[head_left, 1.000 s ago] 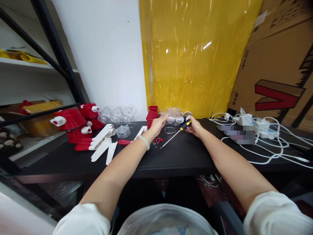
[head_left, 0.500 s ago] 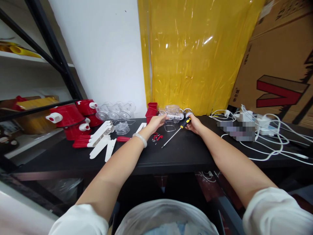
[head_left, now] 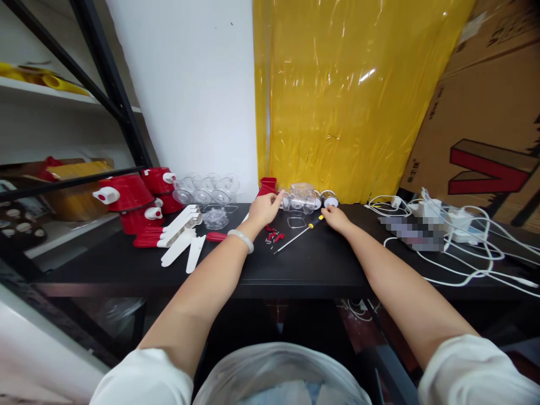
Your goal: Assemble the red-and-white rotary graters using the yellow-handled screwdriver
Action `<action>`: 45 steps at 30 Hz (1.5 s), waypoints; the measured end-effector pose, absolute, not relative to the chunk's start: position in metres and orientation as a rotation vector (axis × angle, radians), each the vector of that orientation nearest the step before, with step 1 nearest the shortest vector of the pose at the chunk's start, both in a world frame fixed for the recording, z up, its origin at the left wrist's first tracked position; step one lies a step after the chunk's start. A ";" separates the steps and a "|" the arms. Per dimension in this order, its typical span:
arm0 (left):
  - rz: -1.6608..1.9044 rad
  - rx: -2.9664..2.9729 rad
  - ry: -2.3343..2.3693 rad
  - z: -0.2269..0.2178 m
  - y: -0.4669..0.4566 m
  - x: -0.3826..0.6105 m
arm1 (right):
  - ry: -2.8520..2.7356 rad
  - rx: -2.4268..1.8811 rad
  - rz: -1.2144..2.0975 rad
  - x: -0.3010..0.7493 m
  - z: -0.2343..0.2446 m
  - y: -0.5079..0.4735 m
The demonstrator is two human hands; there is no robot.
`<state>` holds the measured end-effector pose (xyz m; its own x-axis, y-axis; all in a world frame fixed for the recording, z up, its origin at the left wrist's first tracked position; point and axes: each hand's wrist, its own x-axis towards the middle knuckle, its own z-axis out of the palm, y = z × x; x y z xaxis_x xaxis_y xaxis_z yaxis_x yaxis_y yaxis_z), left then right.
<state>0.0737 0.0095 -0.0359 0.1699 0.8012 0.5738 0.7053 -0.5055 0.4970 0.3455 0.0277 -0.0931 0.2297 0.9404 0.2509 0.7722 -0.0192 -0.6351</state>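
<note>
My left hand point(head_left: 262, 210) reaches to the back of the black table point(head_left: 320, 264), with its fingers curled between a small red cup point(head_left: 266, 185) and a clear plastic container point(head_left: 301, 197). I cannot make out what the fingers hold, if anything. A pale bangle point(head_left: 241, 239) sits on that wrist. My right hand point(head_left: 336, 217) grips the yellow and black handle end of a screwdriver point(head_left: 300, 232), which lies on the table with its shaft pointing to the front left. Small red and metal bits point(head_left: 273, 237) lie by the shaft's tip.
At the left lie white and red plastic handles point(head_left: 179, 242), red lids with white knobs point(head_left: 126, 197) and clear cups point(head_left: 206, 191). White cables and chargers point(head_left: 455, 236) spread over the right side. Yellow film point(head_left: 350, 95) and a cardboard box point(head_left: 485, 129) stand behind.
My left hand has drawn left, away from the clear container and toward the red cup. The right hand has lowered the screwdriver handle onto the table. The camera has shifted slightly.
</note>
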 end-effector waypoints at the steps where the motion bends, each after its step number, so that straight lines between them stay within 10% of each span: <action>1: 1.247 2.305 1.549 -0.033 0.008 0.072 | -1.640 -1.859 0.254 0.345 -0.094 0.027; 45: 0.992 2.346 1.434 -0.025 -0.002 0.069 | -1.731 -1.710 0.303 0.340 -0.102 0.030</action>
